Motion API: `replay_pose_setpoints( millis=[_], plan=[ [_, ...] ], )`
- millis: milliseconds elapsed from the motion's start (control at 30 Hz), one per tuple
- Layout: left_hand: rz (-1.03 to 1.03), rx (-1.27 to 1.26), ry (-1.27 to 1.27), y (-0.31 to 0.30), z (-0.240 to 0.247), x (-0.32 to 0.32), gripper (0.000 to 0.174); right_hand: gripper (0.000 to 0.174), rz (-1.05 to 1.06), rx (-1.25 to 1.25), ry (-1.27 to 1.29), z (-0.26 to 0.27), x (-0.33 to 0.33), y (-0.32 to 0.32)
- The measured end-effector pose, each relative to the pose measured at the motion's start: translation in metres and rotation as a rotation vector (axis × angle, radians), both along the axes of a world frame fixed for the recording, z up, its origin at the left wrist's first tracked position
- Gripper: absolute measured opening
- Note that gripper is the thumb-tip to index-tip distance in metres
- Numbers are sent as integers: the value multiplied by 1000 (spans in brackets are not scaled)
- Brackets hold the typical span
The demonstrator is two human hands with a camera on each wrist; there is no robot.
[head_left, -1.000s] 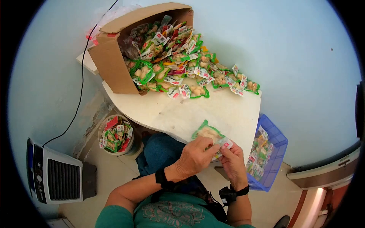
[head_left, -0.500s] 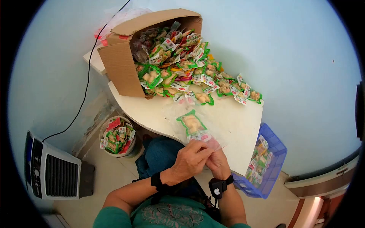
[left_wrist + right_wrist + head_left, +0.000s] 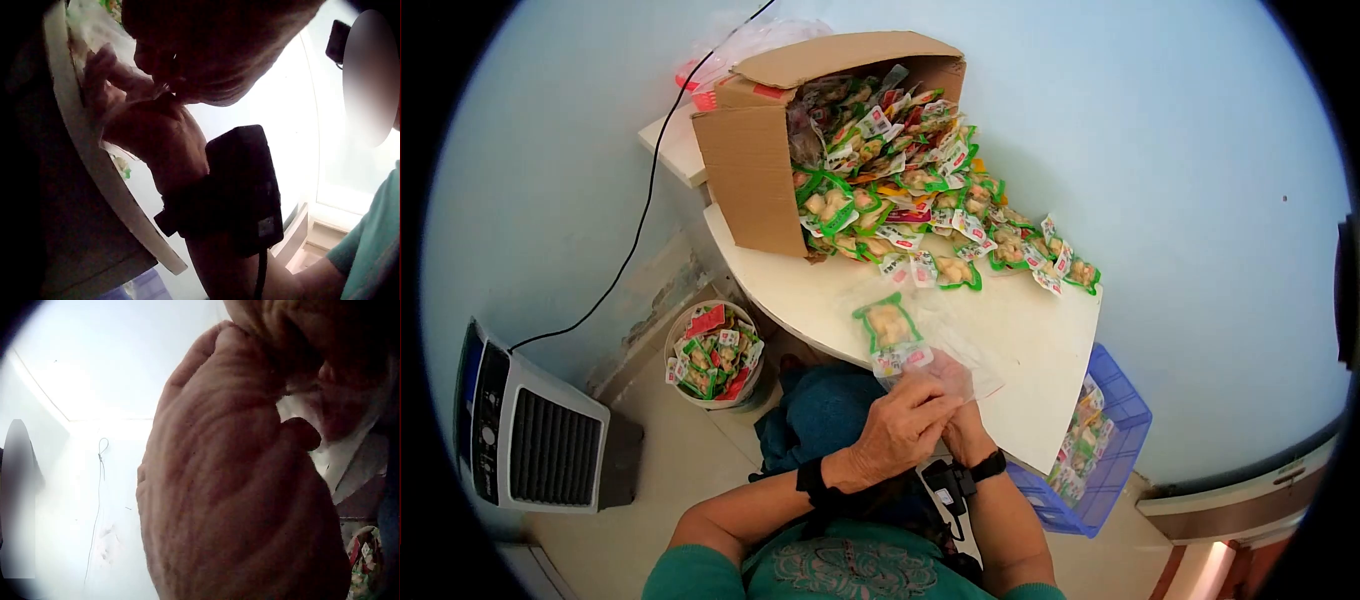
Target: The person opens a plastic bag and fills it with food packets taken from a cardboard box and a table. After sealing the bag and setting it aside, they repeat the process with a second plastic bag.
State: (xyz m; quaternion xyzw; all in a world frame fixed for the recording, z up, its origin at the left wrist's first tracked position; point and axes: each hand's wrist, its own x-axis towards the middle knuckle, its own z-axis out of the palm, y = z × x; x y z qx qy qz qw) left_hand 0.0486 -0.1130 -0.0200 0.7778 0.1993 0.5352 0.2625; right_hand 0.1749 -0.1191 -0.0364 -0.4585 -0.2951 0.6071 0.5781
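Note:
A clear plastic bag lies over the near edge of the white table. Inside its far end rests a green-edged snack packet with pale pieces and a white printed end. My left hand pinches the bag near its mouth. Beside it, my right hand reaches into the bag, its fingers loosely extended under the film, close to the packet's white end. In the right wrist view, the right hand fills much of the picture.
A cardboard box tipped on its side spills snack packets across the back of the table. Below on the left stands a bucket of packets; a blue crate with more sits at right. An air cooler stands far left.
The packet went from between the hands into the clear bag, then shifted left and slightly away. My right hand has moved left, its fingers now inside the bag. The head view has shifted slightly.

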Motion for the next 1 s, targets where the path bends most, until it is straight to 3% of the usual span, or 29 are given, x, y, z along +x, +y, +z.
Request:
replay_pose_setpoints(
  millis=[167, 267, 333, 400, 467, 533, 600, 833, 933, 1000],
  plan=[
    [3, -5, 22, -1, 0, -3, 23, 20, 77, 174, -436, -42, 15, 10],
    [16, -5, 6, -1, -3, -3, 23, 21, -27, 408, -568, -97, 21, 25],
    [36, -12, -2, 0, -3, -3, 23, 25, -99, 358, -431, -75, 10, 27],
    [52, -26, -6, 1, -2, -3, 24, 32, -107, 49, -127, -34, 2, 20],
    [59, -44, -5, 1, -1, -4, 24, 43, -7, 112, -356, -66, 19, 35],
    [61, -36, -5, 3, -1, -4, 24, 53, 39, 78, -273, -54, 18, 41],
    [65, -26, 0, 5, 0, -3, 25, 62, 39, -47, 127, -35, 9, 40],
    [102, -31, 24, 9, 3, -2, 25, 57, 149, -62, 275, 8, 5, 26],
    [106, -17, 28, 10, 4, 0, 25, 55, 37, -76, 353, 0, 9, 18],
    [110, -3, 39, 11, 2, 1, 25, 51, 4, -104, 186, 7, 17, -1]
  ],
)
